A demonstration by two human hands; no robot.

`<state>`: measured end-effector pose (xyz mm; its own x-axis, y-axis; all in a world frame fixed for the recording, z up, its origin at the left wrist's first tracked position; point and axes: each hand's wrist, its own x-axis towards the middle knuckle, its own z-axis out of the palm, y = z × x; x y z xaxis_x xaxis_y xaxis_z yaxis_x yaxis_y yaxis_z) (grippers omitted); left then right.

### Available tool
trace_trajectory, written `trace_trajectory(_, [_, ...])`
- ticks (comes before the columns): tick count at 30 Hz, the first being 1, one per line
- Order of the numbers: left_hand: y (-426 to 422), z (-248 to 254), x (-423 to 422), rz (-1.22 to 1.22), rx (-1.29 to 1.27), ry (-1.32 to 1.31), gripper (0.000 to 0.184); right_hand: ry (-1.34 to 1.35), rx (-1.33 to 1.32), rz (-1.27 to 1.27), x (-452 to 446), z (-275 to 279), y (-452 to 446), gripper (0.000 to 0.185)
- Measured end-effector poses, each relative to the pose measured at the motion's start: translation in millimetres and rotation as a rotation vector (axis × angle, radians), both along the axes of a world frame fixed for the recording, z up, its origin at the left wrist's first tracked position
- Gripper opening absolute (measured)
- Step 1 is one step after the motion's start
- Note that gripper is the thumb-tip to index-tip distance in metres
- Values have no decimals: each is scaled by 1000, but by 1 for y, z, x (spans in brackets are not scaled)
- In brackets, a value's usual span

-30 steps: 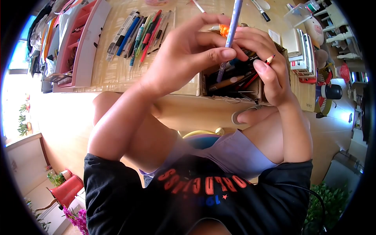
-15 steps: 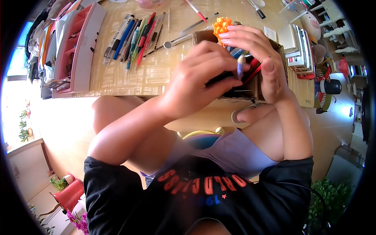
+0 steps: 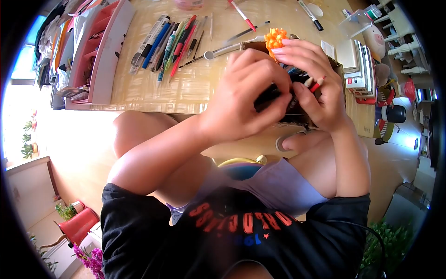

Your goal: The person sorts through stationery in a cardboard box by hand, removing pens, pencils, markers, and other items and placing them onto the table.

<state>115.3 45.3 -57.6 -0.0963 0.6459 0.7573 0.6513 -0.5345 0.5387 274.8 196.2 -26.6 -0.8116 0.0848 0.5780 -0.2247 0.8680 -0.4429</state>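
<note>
My left hand (image 3: 248, 90) is closed in a pinch over the near side of a cardboard box (image 3: 343, 76); what lies between its fingertips is hidden. My right hand (image 3: 320, 88) curls around the box's right side. Between its thumb and fingers two pencils stick up: one with a pale tip (image 3: 308, 83) and a red one (image 3: 318, 84). The right fingertips also rest against an orange, knobbly flower-like piece (image 3: 276, 39) at the far edge of the box. Most of the box's inside is dark and covered by my hands.
Several pens and markers (image 3: 169, 46) lie in a group left of the box, beside a pink and white drawer unit (image 3: 100, 56). A red and white pen (image 3: 242, 16) and a black marker (image 3: 310, 15) lie farther back. Stacked books (image 3: 357, 69) stand at right.
A pale-tipped pencil stood in my left fingers before; now pencil tips show in my right hand's grip. My right thumb has bent inward. The whole view has shifted slightly.
</note>
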Motion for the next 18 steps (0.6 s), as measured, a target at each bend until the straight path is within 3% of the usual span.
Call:
trace_trajectory(3, [3, -3, -13, 151, -118, -293, 16, -23, -31, -16, 1, 1, -2, 42])
trace_trajectory(5, [14, -6, -42, 410, -158, -30, 21, -24, -56, -18, 2, 1, -3, 47])
trace_trajectory(7, [34, -25, -68, 531, -173, -157, 28, -23, -80, -15, 2, 1, -4, 52])
trace_trajectory(10, [59, -46, -101, 528, -159, 169, 43, -37, -86, -21, 3, 2, -6, 54])
trace_trajectory(13, [63, -62, -85, 538, -455, 414, 70, -50, -69, -29, 3, 4, -7, 54])
trace_trajectory(16, [56, -65, -86, 474, -536, 663, 80, -60, -46, -35, 5, 4, -9, 53])
trace_trajectory(18, [59, -67, -90, 443, -519, 596, 71, -67, -44, -25, 5, 5, -9, 54])
